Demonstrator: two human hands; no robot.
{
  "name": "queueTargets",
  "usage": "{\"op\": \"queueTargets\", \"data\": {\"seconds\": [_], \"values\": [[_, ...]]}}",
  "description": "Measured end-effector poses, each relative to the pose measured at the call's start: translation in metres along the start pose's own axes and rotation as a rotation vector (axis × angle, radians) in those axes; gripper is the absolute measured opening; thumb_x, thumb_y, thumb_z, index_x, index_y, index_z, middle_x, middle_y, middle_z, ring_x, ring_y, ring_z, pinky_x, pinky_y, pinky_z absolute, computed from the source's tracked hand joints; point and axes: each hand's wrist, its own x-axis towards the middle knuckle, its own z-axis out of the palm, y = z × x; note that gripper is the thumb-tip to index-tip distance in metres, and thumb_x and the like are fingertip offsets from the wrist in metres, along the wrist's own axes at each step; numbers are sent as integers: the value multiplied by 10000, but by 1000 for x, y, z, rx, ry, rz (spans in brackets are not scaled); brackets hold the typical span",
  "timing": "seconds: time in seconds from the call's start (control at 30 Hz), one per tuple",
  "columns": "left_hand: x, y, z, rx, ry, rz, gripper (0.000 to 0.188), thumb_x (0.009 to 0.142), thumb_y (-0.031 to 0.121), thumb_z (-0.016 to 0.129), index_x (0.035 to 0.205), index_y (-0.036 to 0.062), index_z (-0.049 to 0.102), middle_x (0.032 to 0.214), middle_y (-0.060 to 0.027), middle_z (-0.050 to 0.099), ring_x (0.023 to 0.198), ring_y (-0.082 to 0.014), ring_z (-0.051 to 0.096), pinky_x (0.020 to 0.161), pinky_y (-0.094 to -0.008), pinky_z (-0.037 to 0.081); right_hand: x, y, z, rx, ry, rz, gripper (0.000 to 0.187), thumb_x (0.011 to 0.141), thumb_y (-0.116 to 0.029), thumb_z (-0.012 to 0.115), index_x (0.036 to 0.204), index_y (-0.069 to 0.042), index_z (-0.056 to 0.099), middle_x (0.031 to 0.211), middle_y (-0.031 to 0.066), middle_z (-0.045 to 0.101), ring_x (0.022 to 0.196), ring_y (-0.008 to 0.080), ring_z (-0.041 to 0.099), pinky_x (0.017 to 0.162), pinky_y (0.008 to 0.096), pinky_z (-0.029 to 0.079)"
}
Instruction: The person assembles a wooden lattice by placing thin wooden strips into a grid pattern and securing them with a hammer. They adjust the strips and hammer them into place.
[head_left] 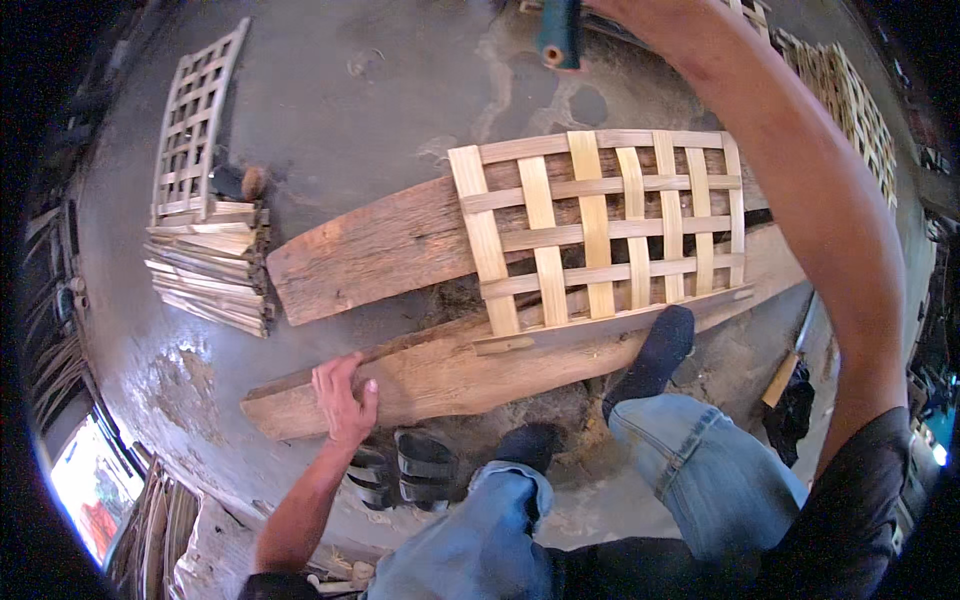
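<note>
My left hand (345, 398) rests on the left end of the near wooden plank (430, 375), its fingers loosely apart and its thumb held off to the side. My right arm (790, 130) reaches up and across to the top edge, where the hand itself is cut off. Close to that wrist a blue-green cylindrical handle (558, 35) with a hole in its end hangs into view; its grip is hidden. A woven lattice of pale flat strips (588, 215) lies across both planks, and my sock-covered foot (655, 350) is against its near edge.
The far plank (370, 250) lies behind the near one. At the left are a stack of strips (210, 265) and another lattice panel (195, 125). Dark sandals (425, 465) sit by the near plank. A wooden-handled tool (782, 378) lies at the right, below more woven panels (865, 120).
</note>
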Motion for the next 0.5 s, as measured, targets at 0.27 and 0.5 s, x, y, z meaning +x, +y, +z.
{"op": "queueTargets", "data": {"seconds": [0.27,0.5], "values": [[7,-2,13,132,-62,-89,459,836,313,606,1238,95,569,1102,-141,550,986,-342,511,868,-477,405,52,-37,-71,-315,-174,35,377,1050,-405,426,1028,-40,514,658,2,455,465,92,429,409,264,378],[11,3,6,128,-82,-106,468,864,371,561,1244,99,568,1107,-142,552,977,-346,509,888,-462,405,26,-77,-62,-268,-214,13,387,1045,-439,433,1039,-56,486,668,1,449,483,80,425,429,237,345]]}}
